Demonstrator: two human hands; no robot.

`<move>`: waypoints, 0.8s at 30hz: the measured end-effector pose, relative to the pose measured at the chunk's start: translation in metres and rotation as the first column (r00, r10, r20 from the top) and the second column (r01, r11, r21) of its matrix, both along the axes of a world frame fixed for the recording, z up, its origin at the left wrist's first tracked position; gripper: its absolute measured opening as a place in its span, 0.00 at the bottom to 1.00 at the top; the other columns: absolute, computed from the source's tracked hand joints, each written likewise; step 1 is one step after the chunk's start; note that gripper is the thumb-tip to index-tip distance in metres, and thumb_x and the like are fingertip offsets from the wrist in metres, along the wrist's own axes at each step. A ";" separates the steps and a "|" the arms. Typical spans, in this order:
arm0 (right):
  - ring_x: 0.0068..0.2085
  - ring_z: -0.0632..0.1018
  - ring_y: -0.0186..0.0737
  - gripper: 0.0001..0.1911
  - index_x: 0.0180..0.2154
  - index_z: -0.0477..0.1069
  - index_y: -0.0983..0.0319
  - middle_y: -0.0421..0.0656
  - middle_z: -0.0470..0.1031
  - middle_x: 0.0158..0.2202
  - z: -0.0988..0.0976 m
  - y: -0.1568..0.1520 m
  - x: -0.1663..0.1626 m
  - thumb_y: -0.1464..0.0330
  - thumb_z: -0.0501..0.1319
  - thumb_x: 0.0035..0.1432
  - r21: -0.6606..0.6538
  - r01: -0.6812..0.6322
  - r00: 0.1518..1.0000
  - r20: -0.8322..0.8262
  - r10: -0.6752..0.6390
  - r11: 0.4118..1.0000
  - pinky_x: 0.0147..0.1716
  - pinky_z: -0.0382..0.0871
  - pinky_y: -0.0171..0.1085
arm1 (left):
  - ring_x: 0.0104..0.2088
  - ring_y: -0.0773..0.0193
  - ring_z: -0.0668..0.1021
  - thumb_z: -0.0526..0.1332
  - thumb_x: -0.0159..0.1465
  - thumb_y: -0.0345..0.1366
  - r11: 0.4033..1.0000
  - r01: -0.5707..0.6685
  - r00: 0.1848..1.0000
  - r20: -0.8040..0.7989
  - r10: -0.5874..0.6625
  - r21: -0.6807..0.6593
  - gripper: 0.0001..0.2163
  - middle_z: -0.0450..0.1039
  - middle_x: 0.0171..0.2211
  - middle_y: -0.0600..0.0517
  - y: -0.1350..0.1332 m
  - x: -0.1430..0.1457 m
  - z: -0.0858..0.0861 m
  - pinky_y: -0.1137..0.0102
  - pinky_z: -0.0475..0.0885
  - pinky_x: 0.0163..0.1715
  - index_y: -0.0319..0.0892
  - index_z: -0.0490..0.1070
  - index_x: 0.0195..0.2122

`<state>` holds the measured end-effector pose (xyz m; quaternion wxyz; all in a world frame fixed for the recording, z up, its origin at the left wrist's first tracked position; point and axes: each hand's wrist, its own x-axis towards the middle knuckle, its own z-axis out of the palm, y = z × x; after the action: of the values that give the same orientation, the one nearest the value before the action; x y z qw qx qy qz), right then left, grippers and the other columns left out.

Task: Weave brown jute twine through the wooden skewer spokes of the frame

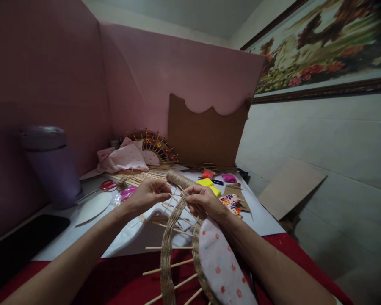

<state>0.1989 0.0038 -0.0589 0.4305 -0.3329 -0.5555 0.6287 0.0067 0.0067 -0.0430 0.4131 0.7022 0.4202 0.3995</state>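
Observation:
My right hand (203,199) is closed on the upper end of a half-round fan frame, whose thin bamboo sticks (184,263) fan out through two bands of woven jute twine (167,254). White cloth with small red prints (222,264) covers the frame's inner half-disc. Just left of it, my left hand (150,195) pinches a thin strand that looks like jute twine, close to the stick tips. A roll of jute twine (179,179) lies right behind both hands. The fingertips of my right hand are partly hidden.
A finished-looking decorated fan (158,146) and printed cloth (127,156) stand at the back. Loose sticks (130,176), red scissors (108,185), yellow packets (206,183) and cardboard scraps lie about. A purple tumbler (52,169) and a dark phone-like slab (28,250) are on the left.

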 end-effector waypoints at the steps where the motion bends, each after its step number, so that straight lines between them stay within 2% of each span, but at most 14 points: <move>1: 0.11 0.63 0.26 0.11 0.26 0.66 0.64 0.33 0.65 0.11 0.001 -0.001 0.000 0.69 0.63 0.37 0.000 0.001 1.000 0.001 -0.001 1.000 0.11 0.54 0.27 | 0.24 0.70 0.67 0.64 0.48 0.36 1.000 0.009 1.000 0.001 -0.009 0.007 0.07 0.66 0.20 0.56 -0.001 0.000 0.000 0.73 0.62 0.26 0.37 0.70 0.24; 5: 0.11 0.64 0.26 0.10 0.27 0.66 0.64 0.33 0.65 0.11 0.003 -0.002 0.000 0.69 0.63 0.37 -0.003 0.011 1.000 -0.004 -0.011 1.000 0.12 0.54 0.27 | 0.23 0.70 0.66 0.63 0.50 0.36 0.996 0.084 0.996 0.039 -0.083 -0.006 0.07 0.66 0.20 0.56 -0.002 -0.002 0.001 0.74 0.61 0.25 0.36 0.69 0.25; 10: 0.12 0.64 0.26 0.09 0.27 0.67 0.65 0.34 0.66 0.11 0.000 -0.001 0.000 0.70 0.63 0.38 0.029 -0.005 1.000 0.001 0.005 1.000 0.12 0.52 0.26 | 0.24 0.70 0.67 0.62 0.50 0.38 0.997 0.063 0.996 0.056 -0.065 0.037 0.09 0.66 0.21 0.55 -0.001 -0.005 0.004 0.73 0.63 0.25 0.36 0.70 0.27; 14: 0.12 0.64 0.26 0.08 0.26 0.67 0.65 0.34 0.66 0.11 -0.002 0.000 0.000 0.70 0.63 0.38 0.045 0.005 1.000 0.007 -0.006 0.999 0.12 0.50 0.26 | 0.25 0.68 0.68 0.62 0.52 0.38 0.983 0.009 0.996 -0.087 0.006 0.181 0.08 0.68 0.23 0.53 -0.003 -0.006 0.006 0.73 0.63 0.26 0.37 0.71 0.26; 17: 0.12 0.64 0.26 0.09 0.26 0.67 0.65 0.34 0.66 0.10 -0.003 0.002 0.000 0.70 0.63 0.38 0.051 0.022 1.000 0.014 -0.023 0.998 0.12 0.52 0.26 | 0.25 0.68 0.69 0.60 0.53 0.34 0.942 -0.018 0.976 -0.198 0.089 0.336 0.05 0.70 0.23 0.53 -0.008 -0.005 0.007 0.73 0.63 0.27 0.37 0.72 0.25; 24: 0.12 0.64 0.25 0.09 0.26 0.68 0.66 0.34 0.66 0.12 -0.006 0.005 0.001 0.71 0.63 0.38 0.071 0.048 0.999 -0.006 -0.048 0.996 0.12 0.52 0.25 | 0.24 0.69 0.67 0.58 0.55 0.31 0.808 -0.025 0.916 -0.311 0.255 0.589 0.05 0.68 0.20 0.54 -0.014 -0.001 0.005 0.73 0.62 0.27 0.38 0.70 0.22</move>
<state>0.1995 0.0093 -0.0652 0.4583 -0.3294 -0.5686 0.5985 0.0057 -0.0076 -0.0378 0.0631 0.8230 0.4031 0.3953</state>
